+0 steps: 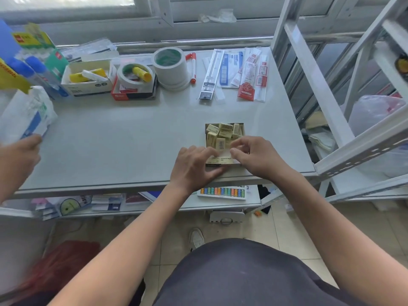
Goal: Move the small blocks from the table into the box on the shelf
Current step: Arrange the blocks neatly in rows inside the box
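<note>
A small open cardboard box [241, 125] sits on the grey shelf top [132, 133], near its front edge. It holds several pale yellow small blocks [225, 130] piled loosely, with a couple more lying flat along its near side. My left hand [194, 164] grips the box's near left corner, fingers on the rim and thumb along the front wall. My right hand [254, 155] hovers over the box's near right side with fingers curled toward the thumb. Whether it pinches a block is hidden.
At the back stand tape rolls [171, 65], a red marker [193, 67], packaged stationery [234, 71] and open boxes of supplies [88, 78]. Another person's hand [17, 155] reaches in at the left edge. A white metal rack [331, 102] rises on the right. An abacus [223, 192] lies on the lower shelf.
</note>
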